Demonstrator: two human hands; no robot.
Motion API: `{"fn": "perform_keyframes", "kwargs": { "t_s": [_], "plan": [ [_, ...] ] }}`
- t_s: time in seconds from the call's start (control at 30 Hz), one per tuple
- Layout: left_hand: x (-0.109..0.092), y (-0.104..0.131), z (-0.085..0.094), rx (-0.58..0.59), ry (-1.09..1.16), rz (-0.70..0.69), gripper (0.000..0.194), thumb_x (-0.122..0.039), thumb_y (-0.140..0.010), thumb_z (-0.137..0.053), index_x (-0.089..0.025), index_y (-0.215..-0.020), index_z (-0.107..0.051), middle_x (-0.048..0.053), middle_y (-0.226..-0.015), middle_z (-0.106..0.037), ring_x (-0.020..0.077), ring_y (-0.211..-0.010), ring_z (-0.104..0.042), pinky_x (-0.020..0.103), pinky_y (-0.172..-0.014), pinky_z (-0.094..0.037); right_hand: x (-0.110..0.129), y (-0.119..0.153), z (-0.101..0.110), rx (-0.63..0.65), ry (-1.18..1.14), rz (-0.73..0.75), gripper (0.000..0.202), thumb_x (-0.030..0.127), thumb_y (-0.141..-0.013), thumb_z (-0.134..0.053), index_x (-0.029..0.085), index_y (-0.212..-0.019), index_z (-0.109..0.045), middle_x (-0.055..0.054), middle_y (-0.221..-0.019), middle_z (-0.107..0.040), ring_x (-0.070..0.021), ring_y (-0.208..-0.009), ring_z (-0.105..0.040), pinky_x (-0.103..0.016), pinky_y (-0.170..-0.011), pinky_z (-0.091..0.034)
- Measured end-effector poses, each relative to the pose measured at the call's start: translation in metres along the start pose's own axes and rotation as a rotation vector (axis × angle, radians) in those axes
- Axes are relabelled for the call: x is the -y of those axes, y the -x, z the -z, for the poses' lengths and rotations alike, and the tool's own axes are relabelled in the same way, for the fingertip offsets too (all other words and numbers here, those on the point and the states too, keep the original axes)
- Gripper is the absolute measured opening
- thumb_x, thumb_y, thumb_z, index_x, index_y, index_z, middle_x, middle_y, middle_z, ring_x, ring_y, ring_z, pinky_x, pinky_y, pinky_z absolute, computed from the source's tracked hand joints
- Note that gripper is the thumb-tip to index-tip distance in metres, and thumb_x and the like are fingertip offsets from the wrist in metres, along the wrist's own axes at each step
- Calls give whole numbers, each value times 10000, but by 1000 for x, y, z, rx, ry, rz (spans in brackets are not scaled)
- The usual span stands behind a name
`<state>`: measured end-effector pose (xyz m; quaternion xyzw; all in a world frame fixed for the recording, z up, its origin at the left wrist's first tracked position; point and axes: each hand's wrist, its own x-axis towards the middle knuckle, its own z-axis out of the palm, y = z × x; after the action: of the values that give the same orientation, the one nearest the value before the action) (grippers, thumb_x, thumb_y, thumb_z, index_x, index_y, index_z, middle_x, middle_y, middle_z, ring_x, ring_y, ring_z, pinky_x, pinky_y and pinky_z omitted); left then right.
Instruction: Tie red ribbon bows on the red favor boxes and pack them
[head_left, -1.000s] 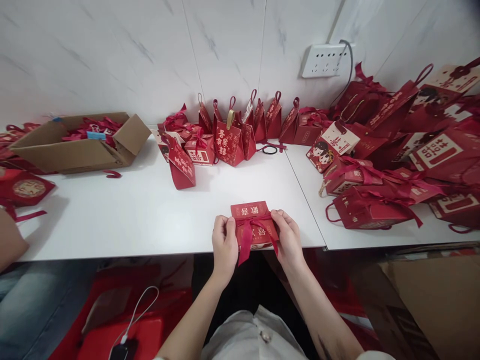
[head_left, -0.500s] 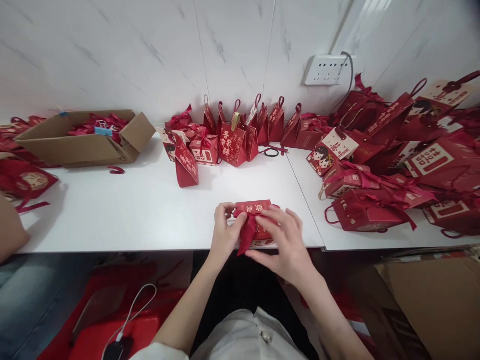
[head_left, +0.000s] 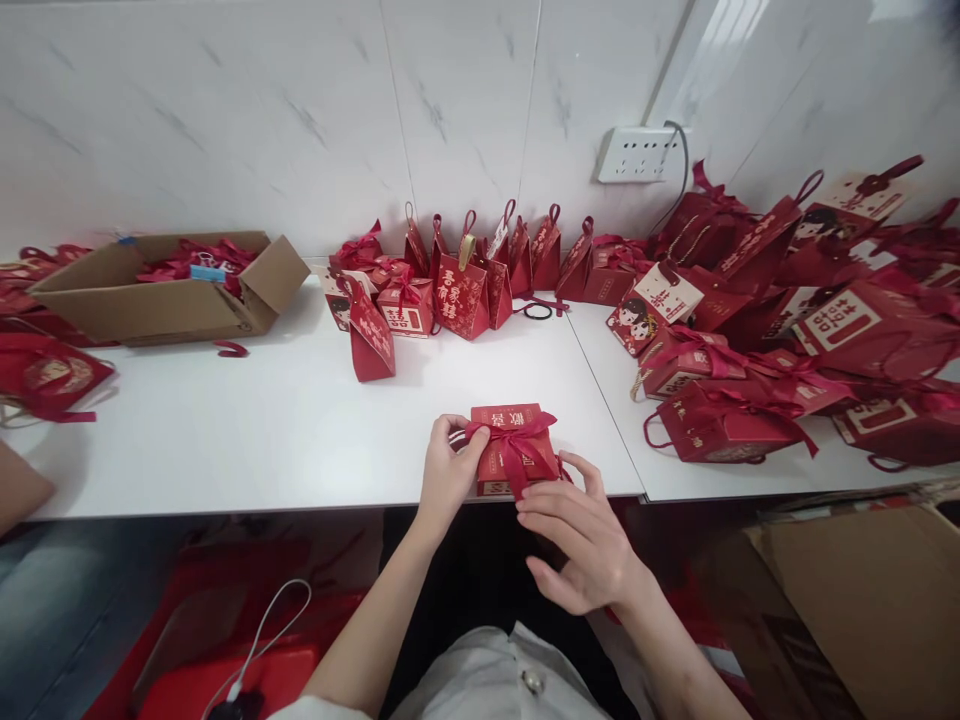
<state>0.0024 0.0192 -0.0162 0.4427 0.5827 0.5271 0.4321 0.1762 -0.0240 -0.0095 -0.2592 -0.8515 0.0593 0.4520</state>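
A red gift box (head_left: 495, 460) with gold lettering lies at the table's front edge in the head view. A dark red ribbon (head_left: 516, 438) is tied in a bow across its top, one tail hanging down the front side. My left hand (head_left: 451, 462) grips the box at its left side, thumb on the ribbon's left end. At the lower right corner, my right hand (head_left: 581, 535) has its thumb apart from the fingers. Its fingertips are beside the hanging ribbon tail; whether they touch it I cannot tell.
Behind stand several red gift boxes (head_left: 461, 300) with loop handles. More red boxes (head_left: 727, 430) are piled on the right. A cardboard box (head_left: 157, 310) of red ribbons is at the back left. At the left edge another person's arm (head_left: 22, 490) shows.
My right hand has moved off the box top, down and to the right. The bow now lies spread and visible. My left hand stays on the box.
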Motion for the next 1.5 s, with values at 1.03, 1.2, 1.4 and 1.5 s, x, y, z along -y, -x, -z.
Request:
{"fn": "perform_keyframes", "kwargs": {
  "t_s": [1.03, 1.2, 1.4, 1.5],
  "plan": [
    [7, 6, 7, 132, -405, -147, 237, -386, -836, -500, -200, -693, -536, 2, -656, -614, 165, -623, -579, 280, -609, -438, -34, 29, 3, -88, -31, -525, 961, 295, -697, -751, 291, -1443, -145, -158, -1396, -329, -317, -1308, -365, -504, -980, -452],
    [20, 5, -17, 255, -446, -275, 235, -392, -830, -483, -206, -707, -557, 34, -732, -612, 217, -746, -570, 358, -714, -439, -17, 46, 48, -116, 220, -454, 909, 273, -724, -719, 291, -1437, -157, -161, -1398, -328, -326, -1308, -367, -523, -1017, -413],
    [25, 23, -87, 621, -409, -564, 142, -285, -812, -483, -213, -757, -592, 58, -797, -631, 258, -839, -562, 425, -771, -453, 34, 97, 126, -101, 401, -718, 907, 213, -722, -673, 258, -1447, -129, -176, -1374, -329, -321, -1245, -444, -468, -966, -474],
    [24, 39, -126, 772, -420, -771, 135, -200, -825, -448, -203, -855, -579, 71, -877, -628, 244, -875, -588, 421, -780, -495, 68, 129, 164, -284, 467, -850, 896, 263, -715, -696, 296, -1436, -165, -154, -1403, -330, -314, -1194, -493, -459, -917, -506]
  ]
}}
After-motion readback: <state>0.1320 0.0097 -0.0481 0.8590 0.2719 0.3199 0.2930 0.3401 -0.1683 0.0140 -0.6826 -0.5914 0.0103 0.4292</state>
